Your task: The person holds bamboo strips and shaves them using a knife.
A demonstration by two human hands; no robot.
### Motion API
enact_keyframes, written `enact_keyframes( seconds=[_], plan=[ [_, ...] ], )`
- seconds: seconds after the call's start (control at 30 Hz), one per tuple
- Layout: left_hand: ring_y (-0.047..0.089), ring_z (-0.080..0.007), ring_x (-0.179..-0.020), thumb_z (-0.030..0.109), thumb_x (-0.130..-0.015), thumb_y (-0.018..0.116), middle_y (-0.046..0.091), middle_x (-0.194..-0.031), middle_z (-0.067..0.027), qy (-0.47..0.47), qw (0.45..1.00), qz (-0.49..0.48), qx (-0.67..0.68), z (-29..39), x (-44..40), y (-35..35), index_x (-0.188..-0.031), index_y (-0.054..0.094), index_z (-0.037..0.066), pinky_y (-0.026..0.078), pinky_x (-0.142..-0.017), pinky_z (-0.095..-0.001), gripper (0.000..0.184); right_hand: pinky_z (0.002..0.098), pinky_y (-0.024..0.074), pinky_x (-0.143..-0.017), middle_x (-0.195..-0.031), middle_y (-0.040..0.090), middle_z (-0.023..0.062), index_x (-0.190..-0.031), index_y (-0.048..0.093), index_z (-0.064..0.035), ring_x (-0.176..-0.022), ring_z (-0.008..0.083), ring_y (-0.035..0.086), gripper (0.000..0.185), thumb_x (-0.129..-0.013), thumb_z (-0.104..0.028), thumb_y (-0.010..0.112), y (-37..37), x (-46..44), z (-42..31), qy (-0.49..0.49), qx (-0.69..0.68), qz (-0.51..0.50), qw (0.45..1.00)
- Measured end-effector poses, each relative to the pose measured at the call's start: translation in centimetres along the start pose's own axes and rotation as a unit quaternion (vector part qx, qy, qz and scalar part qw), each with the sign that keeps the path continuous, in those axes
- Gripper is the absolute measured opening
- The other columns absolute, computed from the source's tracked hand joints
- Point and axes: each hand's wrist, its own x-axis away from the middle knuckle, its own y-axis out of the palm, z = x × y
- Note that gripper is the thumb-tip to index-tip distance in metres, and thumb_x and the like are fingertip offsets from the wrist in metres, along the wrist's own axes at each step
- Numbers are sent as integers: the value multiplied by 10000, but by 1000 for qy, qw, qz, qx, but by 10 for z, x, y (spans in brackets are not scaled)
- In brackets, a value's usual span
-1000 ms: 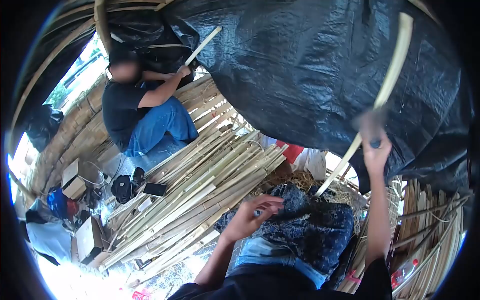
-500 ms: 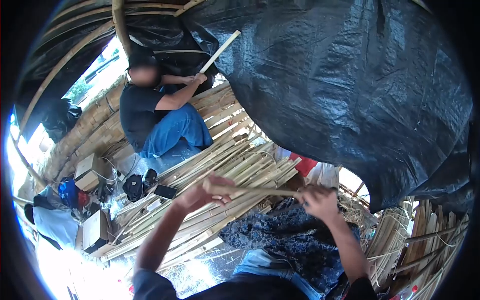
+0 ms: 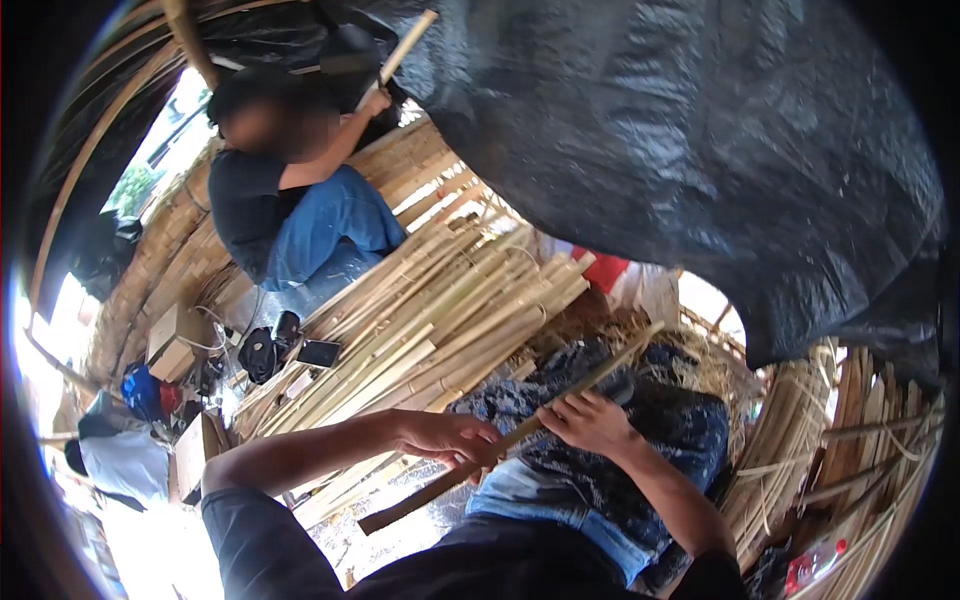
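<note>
The right hand's fingers (image 3: 577, 414) close over the bamboo strip (image 3: 520, 432); the left hand (image 3: 462, 441) has its fingers slightly curled against the same strip, though how firmly they grip cannot be told. The strip slants across the lap, above a dark patterned cloth (image 3: 690, 430). Beside it lies a pile of split bamboo (image 3: 430, 330); beyond, a seated co-worker (image 3: 290, 200) holds a pale stick (image 3: 408, 47).
</note>
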Motion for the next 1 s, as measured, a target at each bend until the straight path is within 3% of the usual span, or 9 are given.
enact_keyframes(
  seconds=[0.23, 0.43, 0.6, 0.63, 0.67, 0.7, 0.8, 0.9, 1.0],
  plan=[
    [714, -297, -972, 312, -1037, 548, 661, -1188, -169, -25, 995, 49, -86, -35, 11, -19, -1382, 386, 63, 603, -864, -438, 455, 211, 438, -662, -765, 617, -74, -1329, 596, -198, -694, 57, 584, 489, -885, -369, 709, -35, 61, 32, 49, 70, -22, 996],
    [703, -267, -889, 195, -1032, 528, 674, -1022, -166, -33, 989, 125, -66, -50, -3, -44, -1195, 476, 33, 606, -789, -404, 236, 317, 547, -601, -774, 655, 17, -1024, 677, -112, -720, 174, 672, 363, -748, -313, 797, -142, 124, 78, 219, 80, -95, 968],
    [702, -218, -852, 230, -1039, 535, 696, -985, -128, 8, 979, 179, -93, -58, -14, -27, -1223, 483, 54, 588, -720, -352, 260, 441, 515, -665, -703, 665, 165, -962, 701, -20, -676, 389, 648, 502, -723, -431, 860, -199, 173, 87, 651, -51, -193, 732],
    [706, -229, -848, 280, -1044, 535, 702, -972, -130, 7, 974, 204, -100, -62, -18, -23, -1248, 470, 64, 583, -702, -361, 305, 417, 494, -640, -698, 651, 165, -972, 690, 2, -639, 373, 631, 512, -748, -430, 848, -204, 174, 83, 649, -67, -174, 738],
    [708, -263, -846, 235, -1002, 576, 700, -967, -138, 70, 938, 230, -251, -77, -24, -28, -1264, 465, 72, 576, -710, -388, 328, 385, 485, -632, -728, 661, 154, -989, 690, 19, -630, 298, 640, 505, -757, -397, 856, -190, 207, 78, 644, -76, -120, 751],
    [710, -298, -844, 189, -961, 616, 697, -962, -146, 124, 873, 256, -396, -90, -31, -32, -1281, 461, 80, 570, -719, -414, 372, 375, 503, -684, -781, 696, 119, -1027, 693, 26, -699, 231, 668, 511, -765, -378, 862, -199, 176, 76, 740, -119, -155, 644],
    [686, -310, -860, 145, -927, 611, 560, -1230, -135, 117, 806, 419, -402, -80, -43, 4, -1377, 488, 178, 566, -796, -447, 468, 367, 493, -883, -977, 698, 103, -1194, 647, 19, -881, 229, 646, 575, -807, -360, 839, -155, 243, 59, 756, -185, -53, 626],
    [582, -387, -1116, 183, -865, 709, 532, -1209, -213, 201, 697, 514, -458, -67, -59, 25, -1356, 439, 72, 505, -859, -490, 571, 253, 386, -476, -817, 598, 46, -1046, 616, -4, -564, 90, 492, 394, -813, -232, 838, -136, 219, 41, 776, -341, 90, 523],
    [477, -334, -1217, 312, -834, 757, 492, -1238, -169, 186, 651, 513, -528, -49, -72, 52, -1387, 451, 73, 410, -992, -467, 675, 254, 351, -433, -637, 540, 12, -949, 572, -11, -470, 95, 475, 288, -853, -171, 791, -109, 185, 32, 740, -384, 94, 544]
  ],
)
